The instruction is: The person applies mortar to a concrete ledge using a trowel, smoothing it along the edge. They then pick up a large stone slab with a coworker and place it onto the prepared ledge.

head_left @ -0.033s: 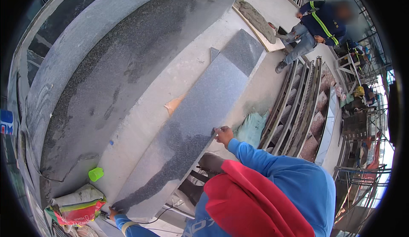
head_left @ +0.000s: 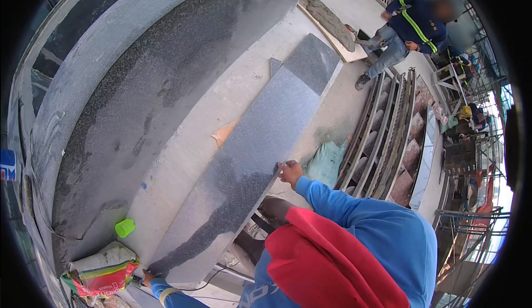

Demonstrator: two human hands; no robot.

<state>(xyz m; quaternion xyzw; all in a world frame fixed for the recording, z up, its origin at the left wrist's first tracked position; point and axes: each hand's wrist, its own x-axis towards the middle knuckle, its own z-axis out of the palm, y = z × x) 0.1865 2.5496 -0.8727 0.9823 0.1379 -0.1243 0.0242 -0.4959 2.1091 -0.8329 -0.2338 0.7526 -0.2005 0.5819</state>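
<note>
Nothing has moved since the earlier frame, taken at the same moment: the slab and both hands lie exactly as before.

The person holds a long grey granite slab (head_left: 260, 147) by its two ends. It lies flat on the pale concrete ledge (head_left: 188, 158), running diagonally from the lower left up toward the upper right, beside a wide curved granite surface (head_left: 155, 86) already in place. The right hand (head_left: 290, 170) is at the slab's right long edge, about midway along it; the fingers are bent over the edge and press on it, probably to steady or shift the heavy piece sideways. The left hand (head_left: 147, 277) is at the near lower corner, mostly hidden by the stone, so I cannot tell how its fingers are set; it seems to support that end.

A green plastic cup (head_left: 124, 227) stands on the ledge near the left end, and a crumpled sack (head_left: 102, 269) with red and green print lies just below it. A wooden ladder (head_left: 382, 125) lies on the floor to the right. Far up right, another person in a dark jacket with reflective stripes (head_left: 413, 28) bends near a board (head_left: 330, 25) carrying mortar.
</note>
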